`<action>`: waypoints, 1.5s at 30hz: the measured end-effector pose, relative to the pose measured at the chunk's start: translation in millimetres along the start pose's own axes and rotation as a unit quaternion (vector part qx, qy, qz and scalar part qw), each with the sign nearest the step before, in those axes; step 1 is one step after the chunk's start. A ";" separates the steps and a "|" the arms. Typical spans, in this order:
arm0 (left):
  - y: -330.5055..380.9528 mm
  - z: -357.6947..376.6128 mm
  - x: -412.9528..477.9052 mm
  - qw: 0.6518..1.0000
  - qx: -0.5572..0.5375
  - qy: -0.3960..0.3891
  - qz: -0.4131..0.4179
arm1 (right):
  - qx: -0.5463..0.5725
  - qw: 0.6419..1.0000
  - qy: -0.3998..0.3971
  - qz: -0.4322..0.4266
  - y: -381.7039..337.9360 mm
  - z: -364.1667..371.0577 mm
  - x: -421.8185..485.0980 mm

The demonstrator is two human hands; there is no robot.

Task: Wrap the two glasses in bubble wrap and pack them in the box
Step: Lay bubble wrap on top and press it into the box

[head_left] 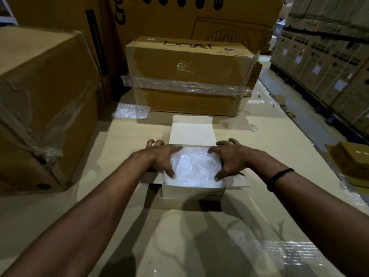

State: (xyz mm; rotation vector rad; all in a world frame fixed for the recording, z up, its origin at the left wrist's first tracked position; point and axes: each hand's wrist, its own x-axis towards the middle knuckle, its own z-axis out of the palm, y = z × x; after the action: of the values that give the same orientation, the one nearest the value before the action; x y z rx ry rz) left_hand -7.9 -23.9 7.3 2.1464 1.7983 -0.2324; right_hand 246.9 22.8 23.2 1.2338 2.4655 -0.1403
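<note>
Both bare arms reach straight forward, nearly parallel, forearms angling slightly inward toward each other. The left hand (159, 156) lies palm down with its fingers spread wide, thumb stretched toward the person and the other fingertips curling away at the far side. The right hand (229, 158) mirrors it, palm down and splayed, thumb pointing back and inward; a thin dark band (279, 177) circles the right wrist.

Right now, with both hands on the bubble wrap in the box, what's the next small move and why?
Probably press the bubble wrap down, then fold the lid over. It bulges at the box rim, both hands rest on it, and the lid stands open.
</note>
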 end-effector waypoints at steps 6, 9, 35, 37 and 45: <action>-1.5 3.8 2.3 0.995 0.091 -0.015 -0.026 | -0.101 0.994 -0.044 0.000 -9.1 18.2 13.0; 11.9 16.7 6.9 0.984 0.179 0.016 -0.018 | -0.115 0.992 -0.050 0.005 -13.2 19.6 14.0; 0.6 19.9 -10.7 1.000 0.003 0.024 0.011 | 0.152 0.981 0.056 -0.104 -16.1 11.7 5.9; -4.8 13.6 -9.9 1.000 -0.006 0.002 0.017 | 0.077 0.994 0.035 -0.063 -6.9 8.2 9.2; 9.5 17.5 -0.6 0.994 0.107 0.025 0.014 | -0.023 0.998 -0.022 -0.047 -10.0 20.9 20.3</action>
State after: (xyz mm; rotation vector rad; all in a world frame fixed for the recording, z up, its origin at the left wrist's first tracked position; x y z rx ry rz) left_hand 2.8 -32.1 -7.4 2.3416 1.8428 -0.3831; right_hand 234.0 26.6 -4.6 1.0859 2.4747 -0.1342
